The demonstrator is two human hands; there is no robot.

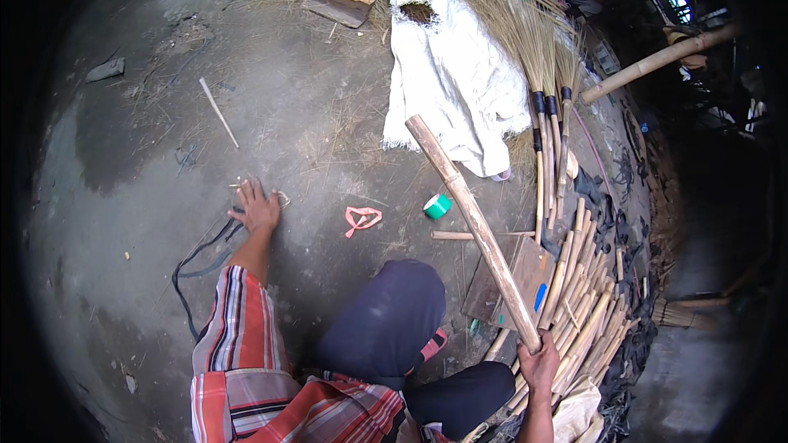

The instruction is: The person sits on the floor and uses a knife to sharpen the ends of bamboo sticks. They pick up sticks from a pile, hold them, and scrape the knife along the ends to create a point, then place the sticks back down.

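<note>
My right hand (539, 361) is wrapped round the lower end of a thick bamboo pole (469, 212), which slants up and to the left over a wooden board (486, 287). Out to the left, my left hand (258, 208) is stretched over the concrete floor with its fingers spread. Close to its fingertips lies a small whitish bit (237, 184), too small to name. A black strap (182, 269) trails on the floor below that hand. Between my hands lie a pink ribbon loop (362, 218) and a roll of green tape (437, 207).
A white woven sack (447, 74) lies ahead, beside several grass brooms (548, 82) with bamboo handles. Cut bamboo sticks (587, 308) are heaped at my right. A wooden block (339, 2) and a thin pale stick (218, 112) lie farther off. Another bamboo pole (657, 64) juts in from the right.
</note>
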